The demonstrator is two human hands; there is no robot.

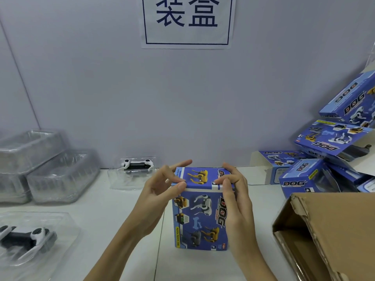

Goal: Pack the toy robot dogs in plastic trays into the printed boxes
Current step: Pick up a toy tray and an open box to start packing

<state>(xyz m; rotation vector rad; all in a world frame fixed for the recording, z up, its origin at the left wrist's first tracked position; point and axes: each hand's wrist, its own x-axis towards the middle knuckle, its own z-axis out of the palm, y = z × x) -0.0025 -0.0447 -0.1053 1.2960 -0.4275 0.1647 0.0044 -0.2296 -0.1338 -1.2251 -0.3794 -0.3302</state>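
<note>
A blue printed box [200,216] stands upright on the white table in front of me, its top flap down. My left hand [160,191] pinches the top left edge of the box between thumb and fingers. My right hand [235,191] grips the top right corner, fingers curled over the flap. A white and black toy robot dog in a clear plastic tray [136,169] lies at the back of the table by the wall. Another toy dog in its tray [26,238] lies at the near left.
Stacks of clear plastic trays [46,167] stand at the left. A pile of blue printed boxes [324,159] leans at the right by the wall. An open brown cardboard carton [328,230] lies on its side at the near right. A paper sign [187,21] hangs on the wall.
</note>
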